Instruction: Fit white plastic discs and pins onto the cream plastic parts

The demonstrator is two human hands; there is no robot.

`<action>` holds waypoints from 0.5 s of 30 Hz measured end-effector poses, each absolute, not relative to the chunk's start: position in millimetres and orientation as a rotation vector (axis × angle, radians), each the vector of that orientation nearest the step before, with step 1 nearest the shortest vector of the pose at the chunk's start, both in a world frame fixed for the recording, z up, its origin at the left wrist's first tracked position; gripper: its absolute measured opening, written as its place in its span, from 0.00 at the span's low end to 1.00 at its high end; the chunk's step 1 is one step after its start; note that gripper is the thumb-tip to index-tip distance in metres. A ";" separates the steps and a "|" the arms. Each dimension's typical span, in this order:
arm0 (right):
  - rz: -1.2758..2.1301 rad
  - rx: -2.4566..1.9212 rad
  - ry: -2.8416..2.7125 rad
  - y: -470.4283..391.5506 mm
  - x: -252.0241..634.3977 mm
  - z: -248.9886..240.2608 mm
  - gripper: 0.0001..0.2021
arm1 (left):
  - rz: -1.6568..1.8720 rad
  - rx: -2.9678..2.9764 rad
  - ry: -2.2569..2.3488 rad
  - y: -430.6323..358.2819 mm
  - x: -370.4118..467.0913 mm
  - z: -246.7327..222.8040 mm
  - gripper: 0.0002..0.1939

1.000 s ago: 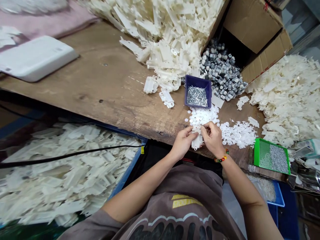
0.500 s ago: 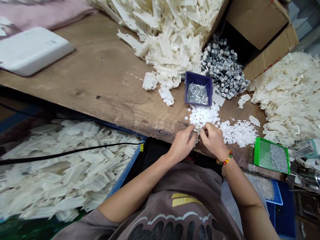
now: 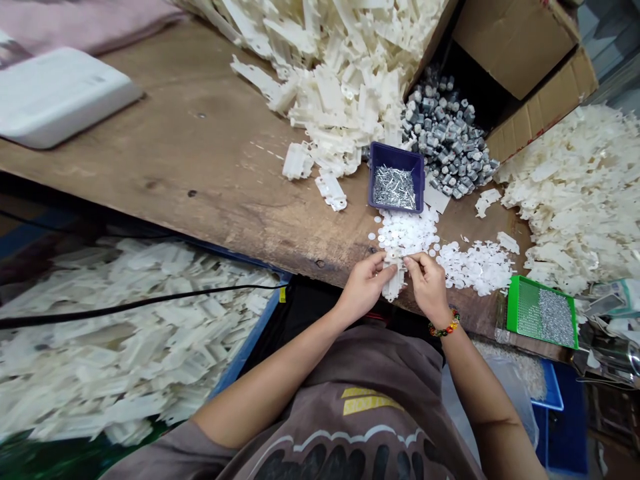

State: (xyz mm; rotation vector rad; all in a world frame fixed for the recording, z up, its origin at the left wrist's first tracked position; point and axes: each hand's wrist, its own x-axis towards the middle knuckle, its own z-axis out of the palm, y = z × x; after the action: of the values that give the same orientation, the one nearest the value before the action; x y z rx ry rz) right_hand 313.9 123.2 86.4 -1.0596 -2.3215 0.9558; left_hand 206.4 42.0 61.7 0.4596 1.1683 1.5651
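A white plastic part point(image 3: 393, 285) is held upright at the table's front edge, its long body hanging between my hands. My left hand point(image 3: 366, 285) pinches it from the left side. My right hand point(image 3: 427, 283) has thumb and index finger pressed together at the part's upper right; whatever is between those fingertips is too small to make out. Just beyond my hands lie small white discs point(image 3: 407, 230). Behind them stands a dark purple box point(image 3: 421, 180) of small metal pins point(image 3: 395, 187). More small white pieces point(image 3: 477, 267) lie to the right.
A heap of white parts point(image 3: 345, 100) and grey metal pieces point(image 3: 447, 137) lie at the back, beside a cardboard box point(image 3: 517, 47). On the right are another white heap point(image 3: 580, 193) and a green tray point(image 3: 515, 303). A blue-rimmed bin point(image 3: 257, 337) sits lower left, crossed by a black cable point(image 3: 150, 303).
My hands have moved slightly apart, and the white part now shows between them, hanging lower. My right hand has turned a little and shifted down.
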 end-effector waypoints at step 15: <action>1.014 -1.030 -2.405 121.7 298.3 92.8 0.18 | 1.534 0.305 1.058 27.1 194.5 57.8 0.19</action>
State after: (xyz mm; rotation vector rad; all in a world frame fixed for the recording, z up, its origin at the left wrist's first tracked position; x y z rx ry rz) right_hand 298.3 121.7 92.8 -1.0299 -2.4049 1.0140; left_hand 194.5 27.1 57.8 0.3051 1.0579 1.5337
